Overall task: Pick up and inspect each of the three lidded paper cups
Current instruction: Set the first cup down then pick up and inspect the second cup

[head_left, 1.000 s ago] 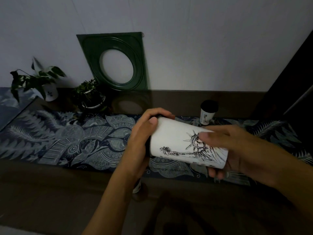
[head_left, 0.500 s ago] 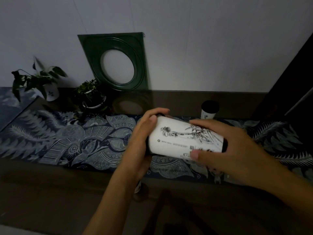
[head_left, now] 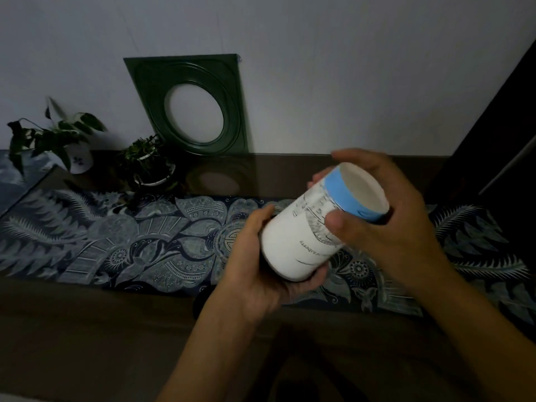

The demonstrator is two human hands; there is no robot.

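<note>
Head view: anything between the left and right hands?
Yes. In the head view the paper cup lies tilted between them: the left hand grips its lower end, the right hand its blue-banded end, whose recessed base faces the camera.

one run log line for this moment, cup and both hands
cup: tilted, recessed base with blue band toward camera | left hand: grips lid end | right hand: grips base end | stage: inspecting

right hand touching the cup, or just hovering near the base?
Touching. In the head view the right hand wraps the paper cup near its blue-banded base, thumb pressed on the printed side, fingers behind the rim.
</note>
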